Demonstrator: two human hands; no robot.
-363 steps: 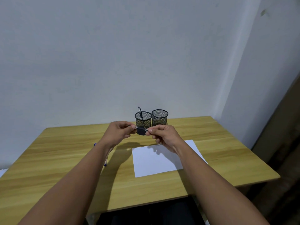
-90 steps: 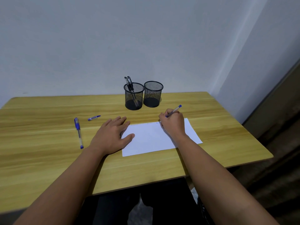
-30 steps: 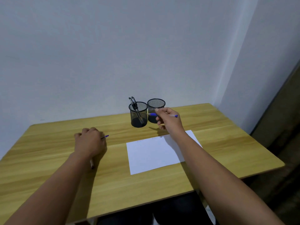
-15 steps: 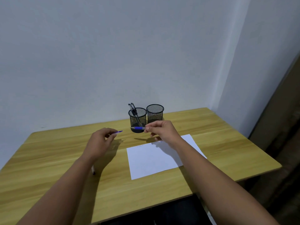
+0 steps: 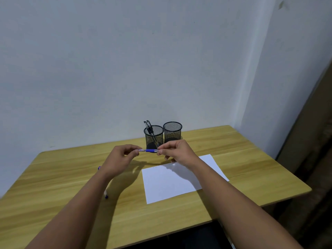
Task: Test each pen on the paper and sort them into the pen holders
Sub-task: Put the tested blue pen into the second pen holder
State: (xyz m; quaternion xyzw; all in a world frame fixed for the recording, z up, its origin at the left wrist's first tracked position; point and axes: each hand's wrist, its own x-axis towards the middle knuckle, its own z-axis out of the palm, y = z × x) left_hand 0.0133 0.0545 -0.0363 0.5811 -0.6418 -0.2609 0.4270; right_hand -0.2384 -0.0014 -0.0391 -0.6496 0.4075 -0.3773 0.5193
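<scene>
head view, item: slim blue-and-clear plastic pen (image 5: 149,150), held level in the air in front of the two holders, above the far edge of the white paper sheet (image 5: 179,178). the right hand (image 5: 177,151) pinches one end with curled fingers; the left hand (image 5: 120,158) pinches the other end, where a cap appears to be going on, though the joint is too small to confirm. step judged in hand: capping the pen before sorting. to do it well, the person should keep the barrel straight between both pinches, press the cap on squarely along the axis, then carry the pen in one hand to the chosen holder and lower it in upright. containers: left black wire-mesh cylindrical pen holder (image 5: 154,136), holding two dark pens (image 5: 149,125) that lean left above the rim; right black wire-mesh cylindrical pen holder (image 5: 172,132), just beside it, with no pen showing. both stand at the back of the light wooden table (image 5: 251,159). another blue-tipped pen (image 5: 106,194) lies on the table, partly hidden beneath the left forearm.
</scene>
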